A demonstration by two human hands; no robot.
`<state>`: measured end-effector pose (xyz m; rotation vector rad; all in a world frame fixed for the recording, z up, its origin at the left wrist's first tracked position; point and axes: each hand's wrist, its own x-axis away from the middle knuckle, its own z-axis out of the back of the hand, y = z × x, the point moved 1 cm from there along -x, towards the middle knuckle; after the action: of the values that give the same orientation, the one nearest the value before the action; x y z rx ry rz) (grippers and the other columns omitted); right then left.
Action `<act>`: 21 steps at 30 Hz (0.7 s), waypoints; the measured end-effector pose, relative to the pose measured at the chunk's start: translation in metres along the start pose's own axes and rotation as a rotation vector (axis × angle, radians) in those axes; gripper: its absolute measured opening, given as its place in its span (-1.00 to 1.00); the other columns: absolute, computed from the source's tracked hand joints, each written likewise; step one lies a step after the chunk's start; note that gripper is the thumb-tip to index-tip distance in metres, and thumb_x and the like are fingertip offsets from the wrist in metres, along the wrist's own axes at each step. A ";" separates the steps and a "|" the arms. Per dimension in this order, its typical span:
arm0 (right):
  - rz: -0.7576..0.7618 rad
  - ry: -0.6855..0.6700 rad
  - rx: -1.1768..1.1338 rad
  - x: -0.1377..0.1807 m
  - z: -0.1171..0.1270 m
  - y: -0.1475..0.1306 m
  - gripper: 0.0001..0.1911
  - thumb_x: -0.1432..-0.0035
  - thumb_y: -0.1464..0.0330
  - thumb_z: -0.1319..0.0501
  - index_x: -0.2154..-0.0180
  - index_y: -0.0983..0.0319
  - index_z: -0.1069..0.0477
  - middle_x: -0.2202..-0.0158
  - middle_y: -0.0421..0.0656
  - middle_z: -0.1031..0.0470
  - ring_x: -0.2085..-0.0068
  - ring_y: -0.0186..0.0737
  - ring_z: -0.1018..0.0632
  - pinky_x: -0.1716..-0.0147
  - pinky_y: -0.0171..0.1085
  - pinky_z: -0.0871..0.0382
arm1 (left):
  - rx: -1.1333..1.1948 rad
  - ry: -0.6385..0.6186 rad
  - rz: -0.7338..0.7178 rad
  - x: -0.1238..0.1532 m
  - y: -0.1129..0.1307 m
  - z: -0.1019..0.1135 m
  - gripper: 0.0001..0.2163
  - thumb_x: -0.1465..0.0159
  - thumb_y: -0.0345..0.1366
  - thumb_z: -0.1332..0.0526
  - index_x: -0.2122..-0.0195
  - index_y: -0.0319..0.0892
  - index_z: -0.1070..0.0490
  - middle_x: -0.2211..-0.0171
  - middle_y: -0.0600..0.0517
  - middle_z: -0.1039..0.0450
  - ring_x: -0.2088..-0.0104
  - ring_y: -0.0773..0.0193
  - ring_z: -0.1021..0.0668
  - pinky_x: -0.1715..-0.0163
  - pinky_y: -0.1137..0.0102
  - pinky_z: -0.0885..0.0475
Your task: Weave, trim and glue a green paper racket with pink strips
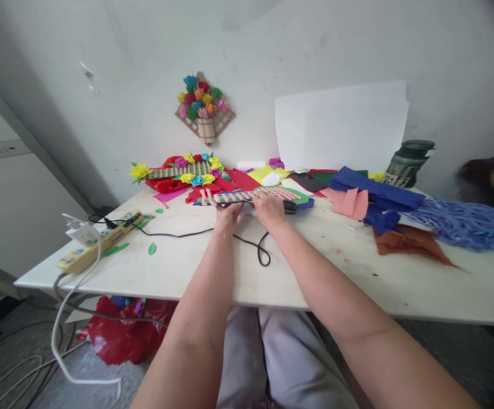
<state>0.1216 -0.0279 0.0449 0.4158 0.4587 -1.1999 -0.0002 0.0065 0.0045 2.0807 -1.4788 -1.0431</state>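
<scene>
A flat green piece woven with pink strips (236,196) lies across both hands near the middle of the table, pink strip ends sticking up at its left. My left hand (228,217) grips its near edge from below, most fingers hidden under it. My right hand (269,210) is closed on its middle, fingers over the top. Just right of that hand, a black object (290,208) shows under the piece, its kind unclear. Dark blue material (306,204) lies beneath the right end. Behind is a similar woven piece with paper flowers (198,180).
A black cord (178,234) runs left to a power strip (97,244). Coloured paper (264,173), blue yarn (472,221), brown paper (412,244) and a green bottle (409,165) lie or stand behind and right. A flower ornament (206,128) hangs on the wall.
</scene>
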 end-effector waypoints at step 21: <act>-0.007 0.024 0.009 0.004 0.004 -0.004 -0.68 -0.17 0.49 0.08 0.25 0.32 -0.44 0.20 0.05 -0.40 0.18 -0.12 -0.37 0.31 -0.25 -0.16 | 0.032 0.017 -0.054 -0.003 -0.003 0.003 -0.41 0.12 -0.51 -0.36 0.09 0.00 -0.17 0.20 0.05 -0.44 0.14 0.18 -0.50 0.12 0.15 -0.39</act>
<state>0.1192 -0.0346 0.0463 0.4372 0.4754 -1.2052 -0.0008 0.0107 0.0013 2.1576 -1.4470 -1.0254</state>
